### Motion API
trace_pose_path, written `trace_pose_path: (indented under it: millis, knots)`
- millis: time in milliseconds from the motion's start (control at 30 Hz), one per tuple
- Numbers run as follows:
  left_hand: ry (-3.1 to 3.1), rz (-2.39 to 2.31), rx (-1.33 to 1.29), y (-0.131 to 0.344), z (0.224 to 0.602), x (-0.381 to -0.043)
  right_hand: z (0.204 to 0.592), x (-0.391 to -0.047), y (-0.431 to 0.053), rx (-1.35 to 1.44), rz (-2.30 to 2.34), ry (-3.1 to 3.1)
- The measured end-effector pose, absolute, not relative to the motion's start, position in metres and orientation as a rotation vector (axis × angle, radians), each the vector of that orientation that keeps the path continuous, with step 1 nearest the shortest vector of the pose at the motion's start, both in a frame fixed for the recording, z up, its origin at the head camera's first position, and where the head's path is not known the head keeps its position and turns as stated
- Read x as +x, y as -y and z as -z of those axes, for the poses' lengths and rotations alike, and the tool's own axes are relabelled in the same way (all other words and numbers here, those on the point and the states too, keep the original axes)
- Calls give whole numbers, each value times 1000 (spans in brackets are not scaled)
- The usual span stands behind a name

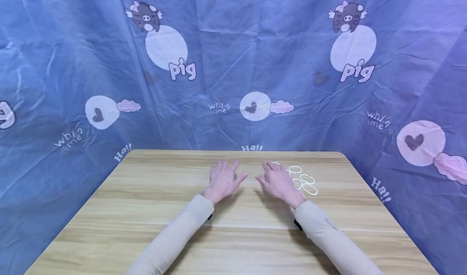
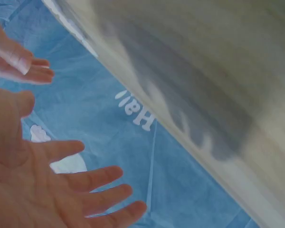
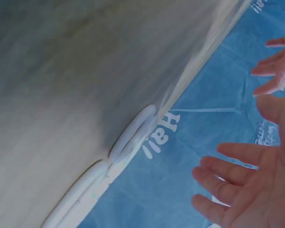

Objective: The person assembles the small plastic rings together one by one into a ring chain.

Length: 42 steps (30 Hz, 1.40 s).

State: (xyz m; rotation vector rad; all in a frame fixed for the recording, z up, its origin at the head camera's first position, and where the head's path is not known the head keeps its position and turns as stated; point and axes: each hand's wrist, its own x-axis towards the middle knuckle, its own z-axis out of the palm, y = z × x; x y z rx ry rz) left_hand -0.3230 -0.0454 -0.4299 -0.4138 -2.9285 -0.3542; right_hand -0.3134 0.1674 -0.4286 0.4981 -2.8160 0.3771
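Note:
Several white rings (image 1: 310,189) lie grouped on the wooden table, right of centre toward the back. Over the left edge of that group hovers my right hand (image 1: 279,181), fingers spread, covering some of the rings in the head view. My left hand (image 1: 223,181) is held out above the table left of centre, its fingers apart and nothing in them. Both palms show bare in the wrist views, the left palm (image 2: 47,185) and the right palm (image 3: 261,190). Two white rings (image 3: 133,133) appear near the table edge in the right wrist view.
The light wooden table (image 1: 146,226) has its far edge against a blue cloth backdrop (image 1: 226,31) printed with pigs, hearts and lettering. The cloth also flanks the table on both sides. Hand shadows fall on the tabletop.

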Motion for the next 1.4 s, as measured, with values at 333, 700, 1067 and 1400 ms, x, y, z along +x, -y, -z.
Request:
trace_pose_path:
  millis: [333, 700, 1067, 1400]
  knots:
    - [2832, 685, -541, 36, 436, -339, 422, -328, -209, 424, -1134, 2765]
    - [2903, 1283, -739, 11, 441, -353, 426, -338, -268, 839, -1468, 2954]
    - [2977, 1325, -1044, -30, 443, -355, 434, -330, -305, 949, -1357, 2986]
    - [2983, 1659, -994, -53, 449, -360, 439, -330, -321, 1044, -1330, 3004]
